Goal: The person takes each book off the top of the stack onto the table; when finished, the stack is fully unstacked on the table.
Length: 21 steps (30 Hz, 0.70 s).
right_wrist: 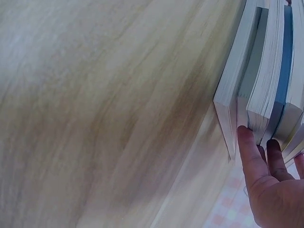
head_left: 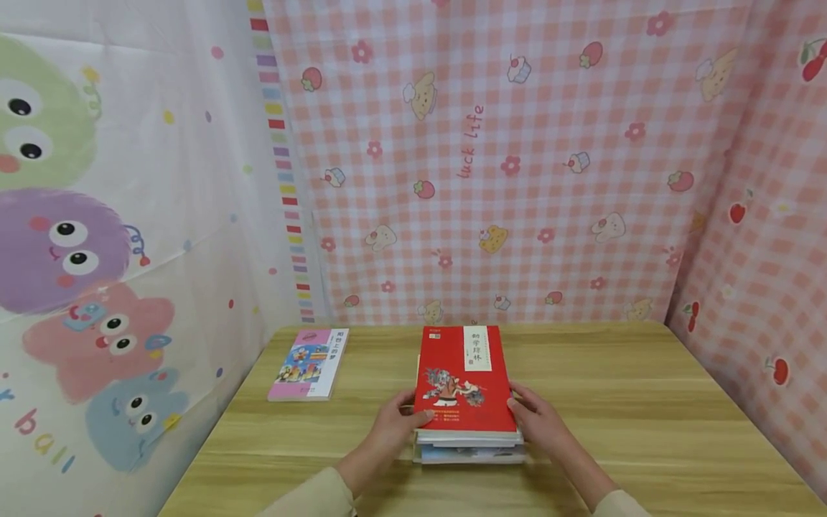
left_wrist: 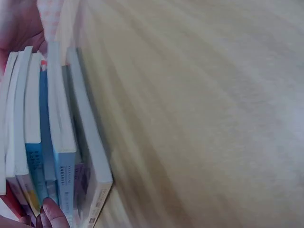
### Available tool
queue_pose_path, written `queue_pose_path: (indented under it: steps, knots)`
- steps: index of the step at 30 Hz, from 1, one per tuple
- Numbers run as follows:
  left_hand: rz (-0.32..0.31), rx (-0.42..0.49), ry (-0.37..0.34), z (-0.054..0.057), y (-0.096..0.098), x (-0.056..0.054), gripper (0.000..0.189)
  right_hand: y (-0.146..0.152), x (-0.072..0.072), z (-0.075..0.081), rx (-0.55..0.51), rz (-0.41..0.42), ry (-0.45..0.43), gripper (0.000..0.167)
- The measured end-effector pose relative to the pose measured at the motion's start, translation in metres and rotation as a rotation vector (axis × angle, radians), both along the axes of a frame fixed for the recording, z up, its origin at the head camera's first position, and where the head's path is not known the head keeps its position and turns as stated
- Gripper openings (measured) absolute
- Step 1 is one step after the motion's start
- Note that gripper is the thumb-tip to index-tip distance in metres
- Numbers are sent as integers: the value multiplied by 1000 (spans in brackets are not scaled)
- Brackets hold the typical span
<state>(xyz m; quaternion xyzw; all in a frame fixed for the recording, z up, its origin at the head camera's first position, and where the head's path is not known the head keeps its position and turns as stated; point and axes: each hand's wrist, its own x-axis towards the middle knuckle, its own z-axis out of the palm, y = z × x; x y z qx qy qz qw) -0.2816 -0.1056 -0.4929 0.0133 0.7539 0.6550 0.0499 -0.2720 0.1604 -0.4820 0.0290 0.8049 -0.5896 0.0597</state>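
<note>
A stack of books (head_left: 472, 455) stands near the table's front, topped by a red book (head_left: 465, 398) with a white title panel and a drawing on its cover. My left hand (head_left: 390, 424) holds the stack's left side, its thumb lying over the red cover's lower left corner. From the right, my right hand (head_left: 539, 424) grips the opposite side, thumb at the cover's edge. In the left wrist view, fingertips (left_wrist: 54, 213) touch printed spines (left_wrist: 65, 183). Fingers (right_wrist: 251, 152) meet the books' side in the right wrist view. The layers sit slightly uneven.
A thin pink-and-white book (head_left: 304, 366) with a colourful picture lies flat at the table's back left. The wooden table (head_left: 620, 388) is bordered by a checked curtain (head_left: 568, 215) behind and patterned cloths (head_left: 213, 215) at the sides.
</note>
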Motion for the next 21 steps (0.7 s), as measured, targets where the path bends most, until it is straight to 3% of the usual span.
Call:
queue_pose_path:
  steps: [9,21]
  knots:
    - [11,67,7,3,-8,-9,57,2,0,-2,-27,34,26,56]
    - [-17,167,-38,8,-25,-5,59,0,1,-3,-32,32,103,54]
